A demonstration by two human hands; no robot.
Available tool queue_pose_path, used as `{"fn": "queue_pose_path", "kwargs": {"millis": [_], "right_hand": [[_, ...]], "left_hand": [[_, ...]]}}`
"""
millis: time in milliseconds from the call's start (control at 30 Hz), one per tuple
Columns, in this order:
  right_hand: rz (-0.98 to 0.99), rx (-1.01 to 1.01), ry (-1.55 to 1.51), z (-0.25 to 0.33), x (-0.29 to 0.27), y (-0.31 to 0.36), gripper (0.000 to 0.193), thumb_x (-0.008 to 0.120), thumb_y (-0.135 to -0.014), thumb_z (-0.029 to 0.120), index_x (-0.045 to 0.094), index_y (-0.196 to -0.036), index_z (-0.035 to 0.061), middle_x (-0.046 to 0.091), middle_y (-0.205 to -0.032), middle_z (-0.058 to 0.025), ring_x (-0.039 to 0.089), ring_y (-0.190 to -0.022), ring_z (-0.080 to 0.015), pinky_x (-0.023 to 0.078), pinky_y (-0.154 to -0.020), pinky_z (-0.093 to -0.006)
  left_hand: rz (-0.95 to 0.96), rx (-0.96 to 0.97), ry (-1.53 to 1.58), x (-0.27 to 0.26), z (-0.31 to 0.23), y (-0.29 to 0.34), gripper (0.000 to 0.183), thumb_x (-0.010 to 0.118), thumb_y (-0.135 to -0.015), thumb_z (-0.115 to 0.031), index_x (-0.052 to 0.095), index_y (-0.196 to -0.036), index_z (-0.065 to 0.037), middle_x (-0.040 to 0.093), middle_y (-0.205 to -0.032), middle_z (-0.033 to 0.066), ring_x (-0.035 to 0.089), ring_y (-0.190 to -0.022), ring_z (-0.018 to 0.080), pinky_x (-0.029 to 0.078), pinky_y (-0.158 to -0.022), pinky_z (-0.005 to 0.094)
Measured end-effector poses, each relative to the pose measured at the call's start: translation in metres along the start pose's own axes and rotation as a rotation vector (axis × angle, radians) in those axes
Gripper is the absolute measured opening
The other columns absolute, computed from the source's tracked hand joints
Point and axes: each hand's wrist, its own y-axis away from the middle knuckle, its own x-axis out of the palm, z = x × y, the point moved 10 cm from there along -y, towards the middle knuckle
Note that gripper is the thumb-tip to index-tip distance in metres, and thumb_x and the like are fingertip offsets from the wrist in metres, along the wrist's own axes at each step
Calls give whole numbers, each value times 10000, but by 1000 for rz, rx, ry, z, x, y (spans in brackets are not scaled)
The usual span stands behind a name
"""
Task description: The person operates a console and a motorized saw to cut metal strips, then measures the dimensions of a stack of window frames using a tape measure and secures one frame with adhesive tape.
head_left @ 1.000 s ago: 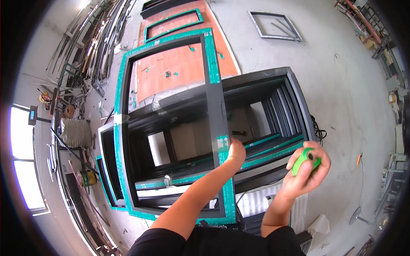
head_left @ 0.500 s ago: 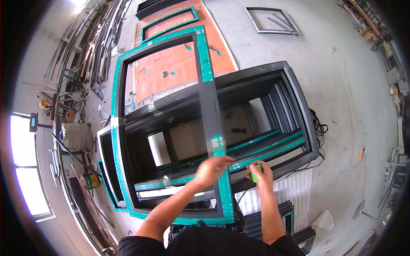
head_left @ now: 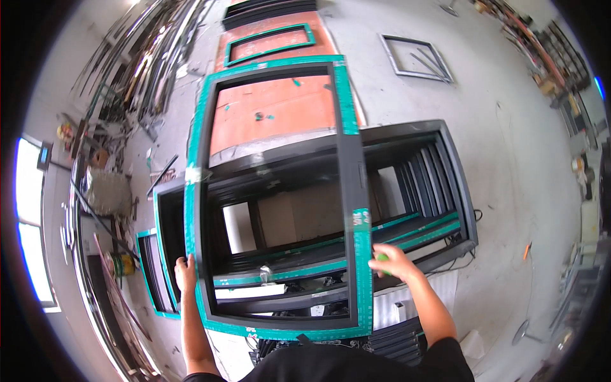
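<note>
A dark window frame (head_left: pixel 197 153), partly covered in green protective tape, lies tilted across a stack of dark frames (head_left: pixel 461 184) in front of me. My left hand (head_left: pixel 185 274) is closed on its left side bar, fingers curled round the outer edge. At the right side bar, my right hand (head_left: pixel 393 262) holds a small green object (head_left: pixel 382 260) mostly covered by the fingers; its kind is hidden. The right fingertips reach that bar's outer edge. A bare dark stretch shows between the green tapes on the right bar.
Beyond lies an orange sheet (head_left: pixel 273 114) with tape scraps and a smaller green-taped frame (head_left: pixel 270 44). Another frame (head_left: pixel 417 57) rests on the floor at far right. Long profiles (head_left: pixel 149 63) line the left wall. Dark profiles (head_left: pixel 398 340) are stacked near my right side.
My left hand has moved from the right bar across to the left bar. My right hand, still with the green object, has come against the right bar. The view has shifted.
</note>
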Motion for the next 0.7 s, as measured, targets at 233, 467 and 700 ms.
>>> {"fn": "queue_pose_path", "kwargs": {"millis": [233,467,700], "right_hand": [[-415,226,-399,-75,51,74,158,755,-852,133,634,-943,90,599,-842,12,599,-729,-108,552,-591,-294],[-697,198,-131,-53,33,82,257,747,-800,133,521,-678,139,506,-653,40,500,-533,-78,492,-449,-268],[-859,-11,318,93,-23,128,201,746,-811,207,631,-826,44,543,-699,21,535,-572,-95,493,-448,-266]], "left_hand": [[-12,48,120,6,3,27,643,538,-936,-606,576,-1196,-20,681,-1030,254,653,-967,439,507,-832,498],[47,5,110,-6,-11,32,668,534,-926,-614,576,-1185,1,694,-1011,245,670,-965,428,519,-843,505],[71,105,258,-37,-48,75,685,452,-976,-582,525,-1279,28,656,-1146,248,637,-1059,429,503,-901,495]]}}
